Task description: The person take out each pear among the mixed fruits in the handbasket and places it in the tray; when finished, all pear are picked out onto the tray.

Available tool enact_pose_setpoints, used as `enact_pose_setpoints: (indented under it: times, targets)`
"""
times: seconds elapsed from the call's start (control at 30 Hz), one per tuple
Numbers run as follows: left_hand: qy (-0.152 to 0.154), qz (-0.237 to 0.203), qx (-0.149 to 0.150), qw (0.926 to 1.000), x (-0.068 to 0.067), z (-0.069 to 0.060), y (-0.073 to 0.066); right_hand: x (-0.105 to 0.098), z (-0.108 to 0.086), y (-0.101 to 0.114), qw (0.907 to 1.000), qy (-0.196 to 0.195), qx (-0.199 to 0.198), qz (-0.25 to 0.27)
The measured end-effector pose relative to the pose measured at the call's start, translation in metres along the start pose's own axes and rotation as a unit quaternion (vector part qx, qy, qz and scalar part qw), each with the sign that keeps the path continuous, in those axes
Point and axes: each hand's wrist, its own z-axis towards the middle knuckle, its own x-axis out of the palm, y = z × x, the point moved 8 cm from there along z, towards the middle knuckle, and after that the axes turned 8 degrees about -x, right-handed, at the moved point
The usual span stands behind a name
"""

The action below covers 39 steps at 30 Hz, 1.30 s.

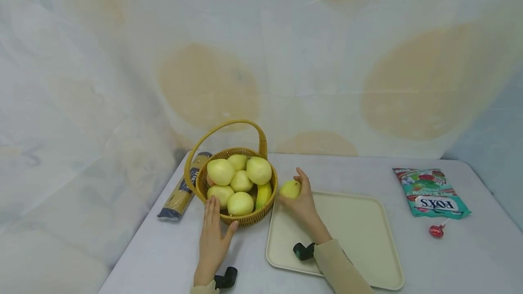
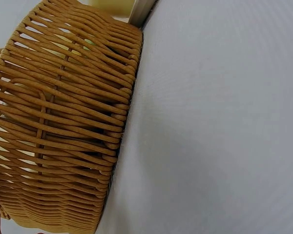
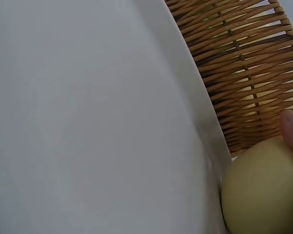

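My right hand (image 1: 302,203) holds a yellow-green apple (image 1: 289,189) between thumb and fingers, at the far left corner of the beige tray (image 1: 355,221). In the right wrist view, the thumb lies on the apple (image 3: 266,190), close to the basket. A brown wicker basket (image 1: 255,218) with a tall arched handle stands left of the tray, filled with several similar apples (image 1: 240,203) and a banana (image 1: 263,195). My left hand (image 1: 212,242) rests against the basket's front left side, fingers straight. Only bits of that hand show at the edge of the left wrist view, beside the woven wall (image 2: 63,122).
A pack of pasta (image 1: 181,194) lies left of the basket, partly behind it. On the right are a green and red FOX'S candy bag (image 1: 433,193) and a red lollipop (image 1: 436,231). A patterned cloth backdrop (image 1: 310,80) rises behind the white table (image 1: 461,262).
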Motion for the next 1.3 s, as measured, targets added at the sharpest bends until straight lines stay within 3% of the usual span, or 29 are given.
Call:
enact_pose_setpoints:
  times: [0.13, 0.47, 0.9, 1.3]
  targets:
    - [0.001, -0.001, 0.001, 1.0000, 0.000, 0.000, -0.001, 0.007, -0.001, -0.006, 0.9990, 0.031, 0.003, -0.032]
    - [0.007, 0.001, -0.005, 1.0000, 0.001, 0.001, 0.000, 0.005, 0.001, 0.000, 0.9994, 0.026, -0.007, -0.023]
    - [0.010, 0.002, -0.008, 0.9999, 0.001, 0.001, 0.000, 0.000, 0.007, 0.052, 0.9963, 0.023, -0.081, -0.018]
    - [0.009, -0.002, -0.013, 0.9999, 0.001, 0.001, 0.002, 0.013, 0.017, 0.091, 0.9872, 0.022, -0.158, -0.005]
